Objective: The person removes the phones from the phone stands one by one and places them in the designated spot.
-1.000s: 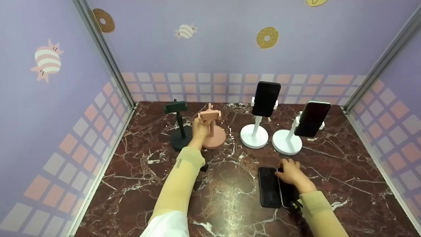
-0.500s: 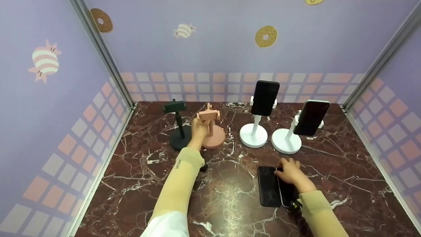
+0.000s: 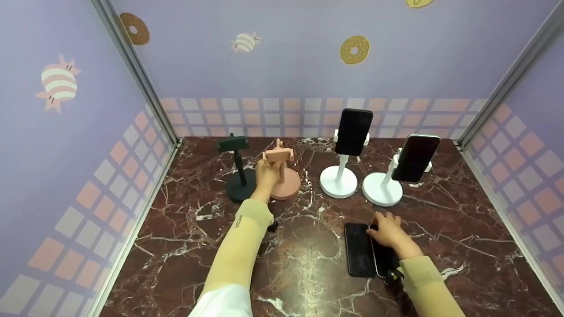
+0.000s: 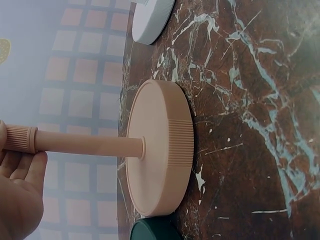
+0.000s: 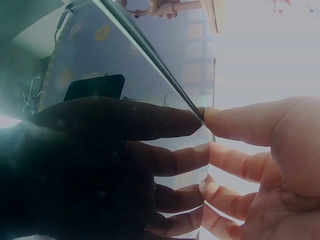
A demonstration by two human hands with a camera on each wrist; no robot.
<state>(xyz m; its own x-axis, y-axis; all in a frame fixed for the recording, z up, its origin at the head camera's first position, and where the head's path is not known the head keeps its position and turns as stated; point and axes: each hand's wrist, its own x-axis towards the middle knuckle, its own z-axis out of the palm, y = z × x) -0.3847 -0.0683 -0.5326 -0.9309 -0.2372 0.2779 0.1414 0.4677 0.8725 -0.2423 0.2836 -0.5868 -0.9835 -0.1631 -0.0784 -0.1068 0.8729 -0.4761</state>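
Note:
My left hand (image 3: 267,174) grips the upper pole of a pink phone stand (image 3: 289,184), just below its cradle. In the left wrist view, the fingers (image 4: 33,172) curl at the ribbed collar, and the stand's round base (image 4: 155,145) sits on the table. My right hand (image 3: 388,230) holds the upper part of a black-screened phone (image 3: 381,260) lying on the table, partly hidden by hand and wrist. Up close, the right thumb (image 5: 240,122) and fingers touch the phone's edges, mirrored in its glossy screen (image 5: 100,175). A second black phone (image 3: 360,251) lies alongside, to the left.
A dark green phone stand (image 3: 241,185) with no phone stands left of the pink one. Two white stands (image 3: 338,182) to the right carry upright phones, one black (image 3: 354,132) and one with a pale edge (image 3: 416,158). Patterned panels (image 3: 291,70) enclose the marble-look table (image 3: 308,246).

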